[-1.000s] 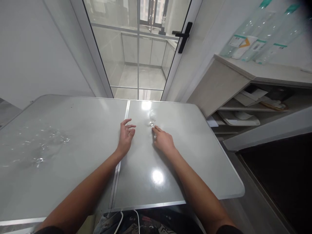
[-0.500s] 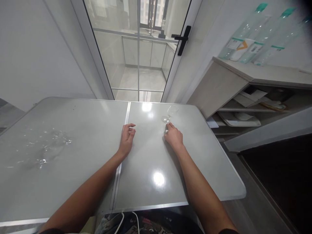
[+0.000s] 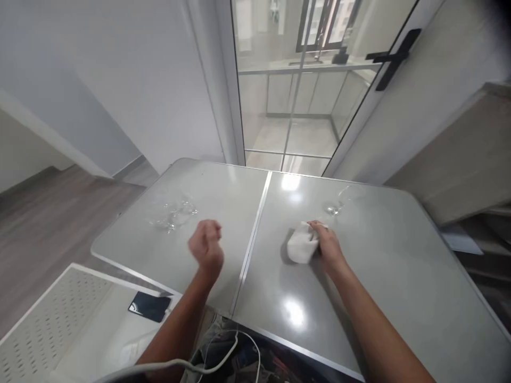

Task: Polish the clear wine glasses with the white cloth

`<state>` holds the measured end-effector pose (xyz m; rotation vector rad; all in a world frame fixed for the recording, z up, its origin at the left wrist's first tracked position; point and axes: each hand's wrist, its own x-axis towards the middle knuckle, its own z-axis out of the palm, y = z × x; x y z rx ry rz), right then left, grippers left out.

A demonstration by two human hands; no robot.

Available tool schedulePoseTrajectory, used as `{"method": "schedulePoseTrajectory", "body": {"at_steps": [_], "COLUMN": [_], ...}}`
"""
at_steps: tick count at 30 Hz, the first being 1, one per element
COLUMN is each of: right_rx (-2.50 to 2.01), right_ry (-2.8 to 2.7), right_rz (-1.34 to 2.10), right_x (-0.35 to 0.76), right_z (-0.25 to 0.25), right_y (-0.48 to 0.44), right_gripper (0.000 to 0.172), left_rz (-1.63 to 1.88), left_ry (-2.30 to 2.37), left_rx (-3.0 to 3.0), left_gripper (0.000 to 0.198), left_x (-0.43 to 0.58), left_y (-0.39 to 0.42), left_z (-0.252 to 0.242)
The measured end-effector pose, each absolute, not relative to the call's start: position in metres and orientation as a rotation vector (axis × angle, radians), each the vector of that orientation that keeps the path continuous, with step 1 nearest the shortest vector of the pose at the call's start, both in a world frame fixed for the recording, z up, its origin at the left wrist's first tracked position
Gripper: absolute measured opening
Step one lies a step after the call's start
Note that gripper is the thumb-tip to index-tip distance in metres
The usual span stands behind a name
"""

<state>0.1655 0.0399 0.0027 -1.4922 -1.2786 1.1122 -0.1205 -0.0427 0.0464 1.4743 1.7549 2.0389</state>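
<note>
My right hand [image 3: 325,242] pinches a crumpled white cloth or tissue [image 3: 302,243] by its top right edge, just over the right half of the table. To the left, my left hand [image 3: 206,244] is raised above the table's left half, smeared by motion, with its fingers curled; whether it holds anything cannot be made out. Beyond my right hand lies a clear, thin object [image 3: 332,208], partly transparent against the surface. A clear crinkled plastic heap [image 3: 174,214] rests on the left half, behind my left hand.
The grey folding table [image 3: 359,276] has a metal seam down its middle. At the lower left, a white perforated chair [image 3: 51,319] bears a dark phone [image 3: 150,306]. A white cable [image 3: 179,363] runs past my lap. A glass door [image 3: 293,106] stands behind the table.
The view has turned left, bringing the chair and phone into sight. My right hand now holds the white cloth or tissue. My left hand has moved left, and its fingers have curled.
</note>
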Motion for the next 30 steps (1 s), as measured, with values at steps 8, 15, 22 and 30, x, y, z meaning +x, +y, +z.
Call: {"method": "schedulePoseTrajectory", "body": {"at_steps": [8,15,22,30], "right_rx": [-1.22,-1.28,-1.086,-1.268], "right_ry": [-1.287,-1.861,-1.601,-1.579], "right_rz": [1.63,1.154,1.114,1.125], "right_x": [0.164,0.178,0.17,0.183], "right_z": [0.005,-0.029,-0.006,0.021], "right_y": [0.034,0.052,0.043,0.047], "right_gripper": [0.05,0.02,0.009,0.019], "left_rz": [1.942,1.758,2.028,2.151], "left_ry": [2.712,2.475,2.265,1.653], "left_rx": [1.263,0.922,0.924,1.088], "left_gripper": [0.062,0.079,0.054,0.055], "left_x": [-0.261,-0.307,-0.323,-0.254], "left_y": [-0.085,-0.062,-0.046,-0.049], "left_z": [0.01,-0.003,-0.02,-0.005]}}
